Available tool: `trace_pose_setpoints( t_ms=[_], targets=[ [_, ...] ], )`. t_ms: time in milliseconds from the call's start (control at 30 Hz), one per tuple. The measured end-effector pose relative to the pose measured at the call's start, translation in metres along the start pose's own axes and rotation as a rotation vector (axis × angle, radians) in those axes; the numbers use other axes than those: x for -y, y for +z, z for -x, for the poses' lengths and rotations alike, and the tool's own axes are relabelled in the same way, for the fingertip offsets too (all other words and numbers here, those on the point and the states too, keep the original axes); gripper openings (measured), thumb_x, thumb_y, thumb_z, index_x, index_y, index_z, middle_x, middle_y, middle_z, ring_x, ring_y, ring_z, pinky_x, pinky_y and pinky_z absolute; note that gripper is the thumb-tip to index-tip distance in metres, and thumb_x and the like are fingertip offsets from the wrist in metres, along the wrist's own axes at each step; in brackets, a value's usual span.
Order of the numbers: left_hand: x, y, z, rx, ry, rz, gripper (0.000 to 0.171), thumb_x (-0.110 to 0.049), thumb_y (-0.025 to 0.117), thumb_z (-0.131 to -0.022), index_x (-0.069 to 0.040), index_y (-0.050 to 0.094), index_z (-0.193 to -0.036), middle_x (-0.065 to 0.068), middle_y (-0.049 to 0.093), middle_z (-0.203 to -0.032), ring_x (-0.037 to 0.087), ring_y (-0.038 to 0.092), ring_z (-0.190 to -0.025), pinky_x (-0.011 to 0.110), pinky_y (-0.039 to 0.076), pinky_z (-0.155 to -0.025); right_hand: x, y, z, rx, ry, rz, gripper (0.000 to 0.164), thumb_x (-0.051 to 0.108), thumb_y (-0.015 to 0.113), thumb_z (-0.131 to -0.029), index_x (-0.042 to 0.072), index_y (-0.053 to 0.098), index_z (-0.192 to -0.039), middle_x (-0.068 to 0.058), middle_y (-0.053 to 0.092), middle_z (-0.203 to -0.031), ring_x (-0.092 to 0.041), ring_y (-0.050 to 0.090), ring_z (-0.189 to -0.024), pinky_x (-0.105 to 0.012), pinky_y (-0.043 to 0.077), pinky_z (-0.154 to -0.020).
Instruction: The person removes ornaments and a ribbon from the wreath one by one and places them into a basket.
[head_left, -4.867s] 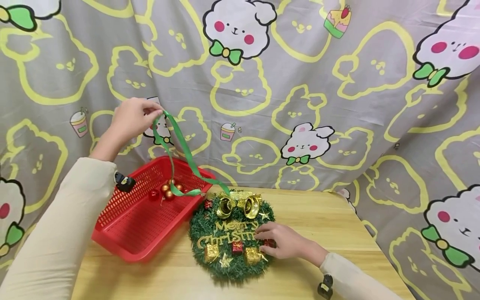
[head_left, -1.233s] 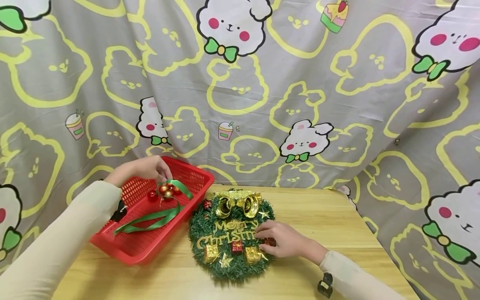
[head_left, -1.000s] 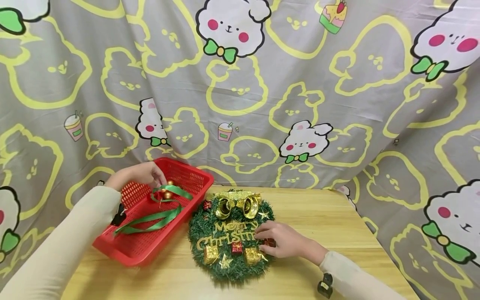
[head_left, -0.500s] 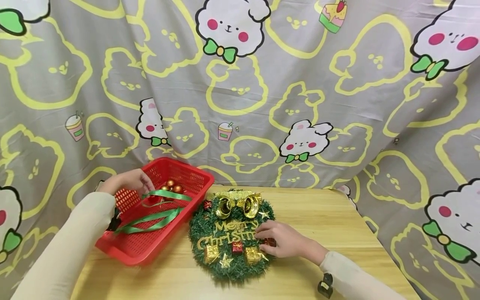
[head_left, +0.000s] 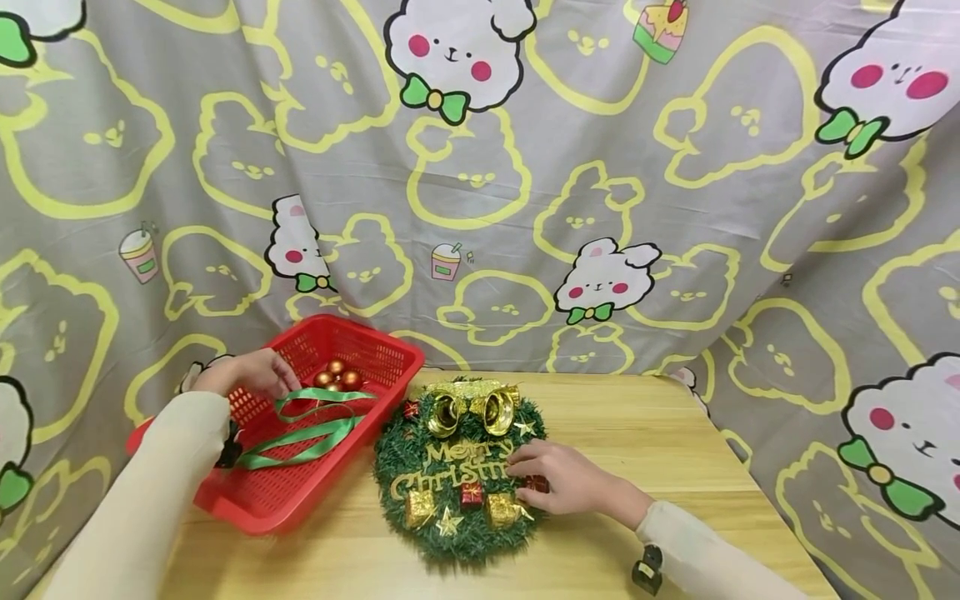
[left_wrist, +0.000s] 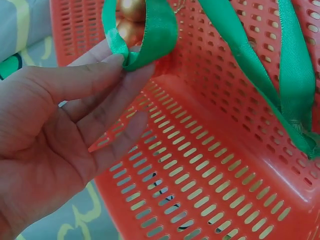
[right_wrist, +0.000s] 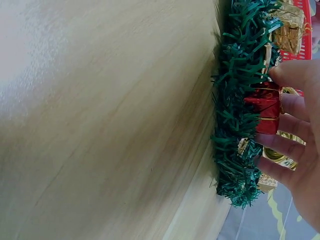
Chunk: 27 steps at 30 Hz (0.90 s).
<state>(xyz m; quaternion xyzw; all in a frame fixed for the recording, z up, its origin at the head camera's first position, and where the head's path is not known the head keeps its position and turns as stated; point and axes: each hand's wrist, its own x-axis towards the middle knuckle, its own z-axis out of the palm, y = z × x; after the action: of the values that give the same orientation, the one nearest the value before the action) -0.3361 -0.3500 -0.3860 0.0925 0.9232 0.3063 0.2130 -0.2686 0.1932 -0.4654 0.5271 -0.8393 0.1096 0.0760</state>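
Observation:
My left hand (head_left: 258, 372) is inside the left side of the red plastic basket (head_left: 258, 518). In the left wrist view its thumb and forefinger pinch a fold of green ribbon (left_wrist: 162, 30). More of that ribbon lies in loose loops on the basket floor, and gold baubles (head_left: 351, 379) sit behind it. My right hand (head_left: 566, 481) rests on the right side of a green Christmas wreath (head_left: 457, 543). Seen from the right wrist, its thumb and fingers spread around a small red gift box (right_wrist: 266, 107) fixed to the wreath.
The wreath carries gold bells (head_left: 497, 412), "Merry Christmas" lettering, stars and little gift boxes. It lies flat on the wooden table (head_left: 637, 417), right of the basket. A patterned cloth (head_left: 487, 250) hangs behind the table. Some red (head_left: 138, 435) shows left of the left sleeve.
The green ribbon, earlier held high above the basket, now lies in it. During the last second my left hand has shifted left and down, away from the gold baubles. My right hand has stayed put.

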Motion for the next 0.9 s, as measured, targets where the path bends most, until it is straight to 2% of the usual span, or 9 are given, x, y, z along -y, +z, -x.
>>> trace_pose_setpoints(
  t_ms=[100, 300, 567, 667, 900],
  targets=[
    [0.0036, 0.0000, -0.0003, 0.015, -0.013, 0.036, 0.020, 0.011, 0.061, -0.086, 0.016, 0.069, -0.104, 0.011, 0.075, -0.083, 0.015, 0.068, -0.070, 0.036, 0.057, -0.070, 0.0003, 0.0008, -0.0013, -0.005, -0.009, 0.003, 0.031, 0.027, 0.070, -0.095, 0.012, 0.074, -0.121, -0.004, 0.070, -0.124, -0.018, 0.067, -0.111, -0.035, 0.056, -0.094],
    [0.0074, 0.0010, -0.0029, 0.024, -0.001, 0.079, 0.024, 0.017, 0.059, -0.083, 0.019, 0.067, -0.106, 0.013, 0.075, -0.082, 0.018, 0.070, -0.071, 0.047, 0.061, -0.078, 0.0009, 0.0011, -0.0016, -0.006, 0.000, 0.001, 0.031, 0.027, 0.070, -0.094, 0.012, 0.075, -0.120, -0.004, 0.070, -0.124, -0.018, 0.067, -0.111, -0.036, 0.056, -0.094],
    [0.0048, 0.0020, -0.0037, 0.005, -0.020, 0.037, 0.028, 0.017, 0.061, -0.080, 0.017, 0.066, -0.108, 0.010, 0.074, -0.082, 0.015, 0.066, -0.071, 0.040, 0.059, -0.073, 0.0021, 0.0004, -0.0010, 0.017, 0.025, -0.006, 0.031, 0.029, 0.069, -0.095, 0.013, 0.074, -0.121, -0.003, 0.070, -0.125, -0.018, 0.067, -0.112, -0.036, 0.056, -0.096],
    [0.0036, 0.0007, -0.0040, -0.005, -0.004, -0.003, 0.028, 0.015, 0.062, -0.078, 0.015, 0.067, -0.106, 0.010, 0.074, -0.082, 0.015, 0.064, -0.071, 0.038, 0.057, -0.071, 0.0018, 0.0002, -0.0008, 0.014, 0.021, -0.007, 0.031, 0.028, 0.069, -0.095, 0.013, 0.075, -0.121, -0.003, 0.070, -0.125, -0.017, 0.067, -0.112, -0.035, 0.056, -0.095],
    [-0.0004, -0.0015, -0.0029, -0.035, 0.030, -0.057, 0.023, 0.011, 0.064, -0.082, 0.013, 0.069, -0.105, 0.016, 0.074, -0.091, 0.020, 0.068, -0.083, 0.042, 0.059, -0.081, 0.0015, -0.0012, -0.0012, 0.015, 0.016, -0.008, 0.030, 0.027, 0.069, -0.096, 0.012, 0.074, -0.121, -0.004, 0.070, -0.124, -0.019, 0.067, -0.112, -0.036, 0.056, -0.095]
  ],
)
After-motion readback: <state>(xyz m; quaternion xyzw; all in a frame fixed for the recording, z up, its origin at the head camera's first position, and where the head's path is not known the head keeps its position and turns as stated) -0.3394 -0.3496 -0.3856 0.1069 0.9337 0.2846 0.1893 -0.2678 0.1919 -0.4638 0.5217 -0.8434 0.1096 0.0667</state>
